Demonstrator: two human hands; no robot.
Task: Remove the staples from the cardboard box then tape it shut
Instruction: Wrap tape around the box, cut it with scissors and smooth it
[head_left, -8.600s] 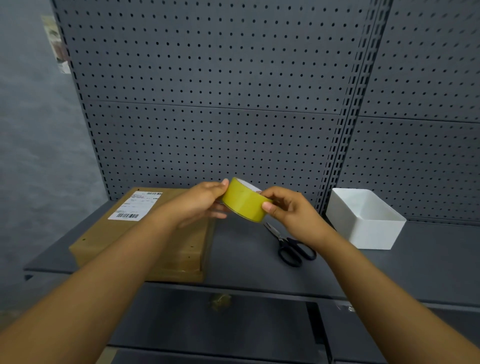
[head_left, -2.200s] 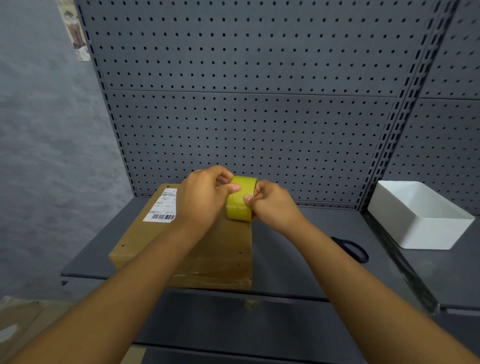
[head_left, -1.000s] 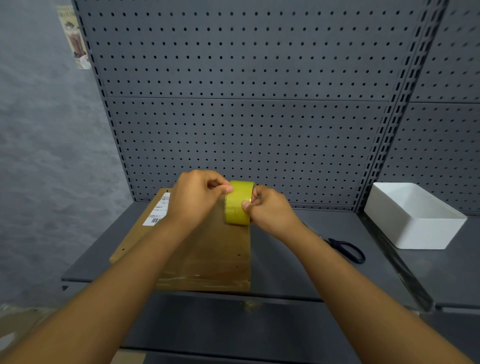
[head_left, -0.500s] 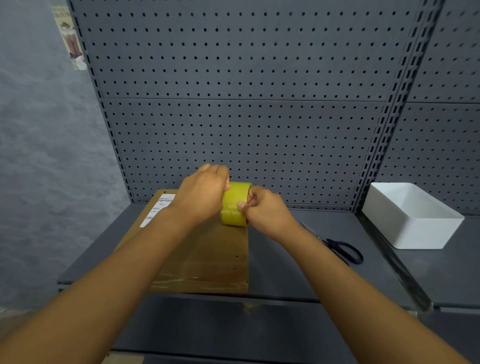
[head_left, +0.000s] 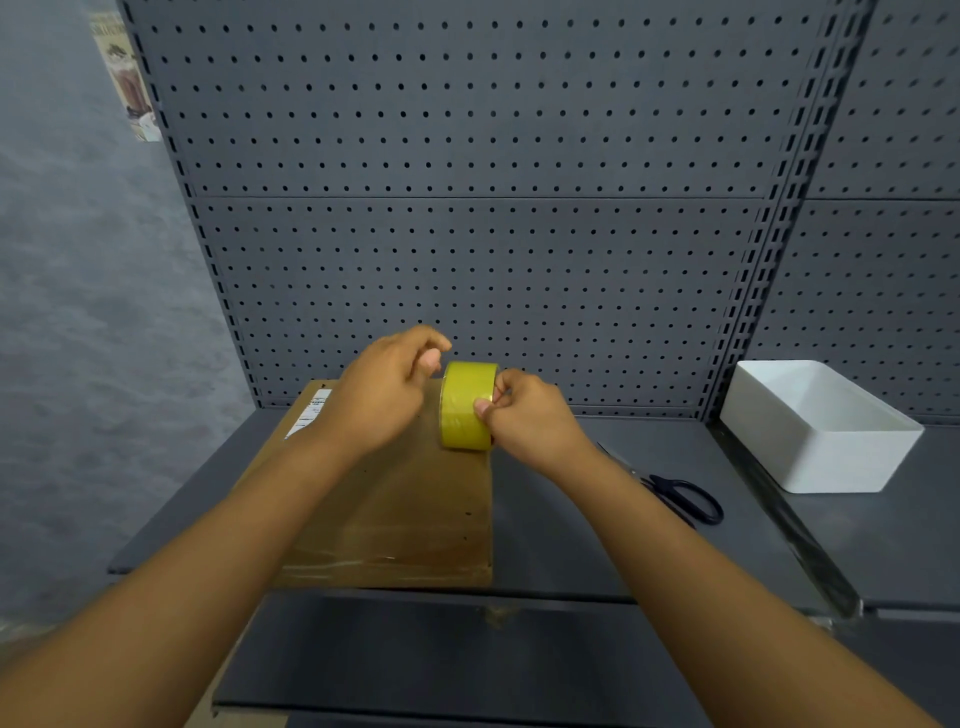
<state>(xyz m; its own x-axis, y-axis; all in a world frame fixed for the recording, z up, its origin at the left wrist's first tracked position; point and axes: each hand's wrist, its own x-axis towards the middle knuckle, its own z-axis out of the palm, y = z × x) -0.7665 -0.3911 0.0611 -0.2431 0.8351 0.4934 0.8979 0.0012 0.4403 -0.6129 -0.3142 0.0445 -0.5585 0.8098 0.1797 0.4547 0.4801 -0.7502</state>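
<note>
Between right fingers (head_left: 493, 402): tape roll (head_left: 464, 405).

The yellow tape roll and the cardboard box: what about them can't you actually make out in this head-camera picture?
- Tape roll: its loose end; right hand covers one edge and no free strip shows.
- Left hand: whether its curled fingertips pinch any tape; too small to tell.
- Cardboard box: any staples left; only tiny dark dots show, and the left forearm covers part of the top.
- Shipping label: print too small and partly hidden.
</note>
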